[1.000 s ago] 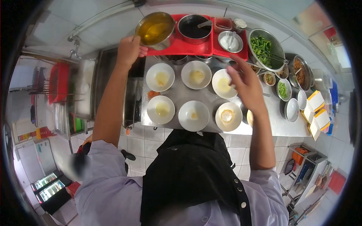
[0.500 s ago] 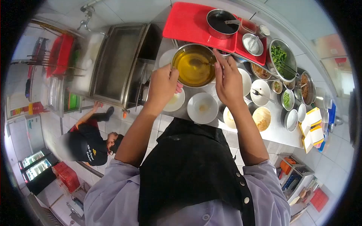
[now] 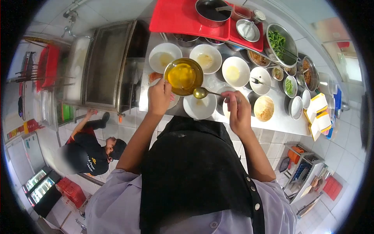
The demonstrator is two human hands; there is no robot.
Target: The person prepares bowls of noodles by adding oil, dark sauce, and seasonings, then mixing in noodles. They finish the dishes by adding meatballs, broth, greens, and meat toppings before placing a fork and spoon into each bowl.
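Observation:
My left hand grips the near-left rim of a metal bowl of clear yellow oil, raised above the counter. My right hand is closed on the handle of a metal spoon. The spoon's head, glossy with yellow liquid, is just outside the metal bowl, over a white bowl near the counter edge. Behind are more white bowls with a little yellowish liquid in the bottom, and another white bowl stands to their right.
Red trays at the back bear a dark pot. To the right stand a steel bowl of green vegetables, small dishes and yellow-white boxes. Steel kitchen equipment is at left; a person in black is beyond.
The metal bowl has come left and slightly nearer, uncovering white bowls behind it. The spoon has come out of the oil and moved over the near white bowl, held by my right hand.

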